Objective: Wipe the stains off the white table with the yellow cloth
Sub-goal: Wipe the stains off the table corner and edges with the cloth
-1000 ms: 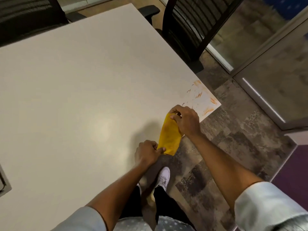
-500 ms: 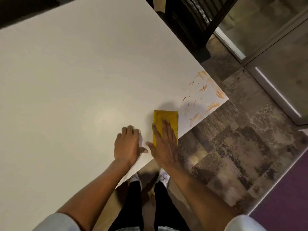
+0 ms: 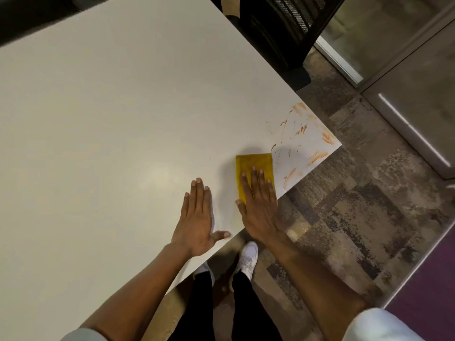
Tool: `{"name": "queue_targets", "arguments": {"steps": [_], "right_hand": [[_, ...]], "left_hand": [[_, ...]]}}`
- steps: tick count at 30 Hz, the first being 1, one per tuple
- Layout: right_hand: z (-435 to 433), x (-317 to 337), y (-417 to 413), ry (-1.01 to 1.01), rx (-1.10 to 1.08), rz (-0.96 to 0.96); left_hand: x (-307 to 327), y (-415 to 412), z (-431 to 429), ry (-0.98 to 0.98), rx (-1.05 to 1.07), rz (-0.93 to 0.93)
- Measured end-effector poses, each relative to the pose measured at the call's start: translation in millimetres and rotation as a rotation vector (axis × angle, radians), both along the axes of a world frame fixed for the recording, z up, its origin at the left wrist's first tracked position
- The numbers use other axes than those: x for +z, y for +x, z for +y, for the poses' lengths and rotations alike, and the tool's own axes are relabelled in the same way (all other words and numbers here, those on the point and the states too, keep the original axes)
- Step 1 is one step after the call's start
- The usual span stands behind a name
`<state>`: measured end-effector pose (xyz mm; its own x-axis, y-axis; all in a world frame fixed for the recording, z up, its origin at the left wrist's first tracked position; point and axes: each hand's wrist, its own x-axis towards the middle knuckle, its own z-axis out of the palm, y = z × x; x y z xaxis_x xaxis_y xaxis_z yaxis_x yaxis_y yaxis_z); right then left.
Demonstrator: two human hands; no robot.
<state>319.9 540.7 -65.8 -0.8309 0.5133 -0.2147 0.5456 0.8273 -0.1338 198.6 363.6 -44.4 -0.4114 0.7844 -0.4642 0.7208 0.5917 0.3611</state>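
Both hands now lie flat on the bench; a sec ago they held the cloth [image 3: 253,166] stretched between them off the near edge. R hand [image 3: 258,205] is spread open, palm down on the cloth, fingers [image 3: 253,178] pressing its near half, wrist past the bench edge. No grip, just pressure. L hand [image 3: 197,217] is open too, fingers together, thumb out toward 3 o'clock, flat on bare bench [image 3: 110,119] just beside the R hand at its 9 o'clock, holding nothing. Cloth is a folded yellow rectangle lying flat near the bench's R corner. Stains [image 3: 302,141], orange streaks, sit at the cloth's 1–2 o'clock, filling the corner, nearest ones just beside the cloth's far R corner. Chair [image 3: 278,33] w/ mesh back stands at 12 o'clock beyond the bench. Shoe [image 3: 248,259] on the floor below the edge.
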Motion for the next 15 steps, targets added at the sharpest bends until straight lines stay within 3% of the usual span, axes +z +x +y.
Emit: {"name": "queue_targets", "arguments": {"steps": [7, 15], "right_hand": [[-28.7, 9.1, 50.7, -0.013, -0.016, -0.021], [30.0, -2.8, -10.8, 0.050, -0.153, 0.014]], "left_hand": [[0.0, -25.2, 41.7, 0.024, -0.121, -0.058], [-12.3, -56.3, 102.2, -0.036, -0.228, -0.012]]}}
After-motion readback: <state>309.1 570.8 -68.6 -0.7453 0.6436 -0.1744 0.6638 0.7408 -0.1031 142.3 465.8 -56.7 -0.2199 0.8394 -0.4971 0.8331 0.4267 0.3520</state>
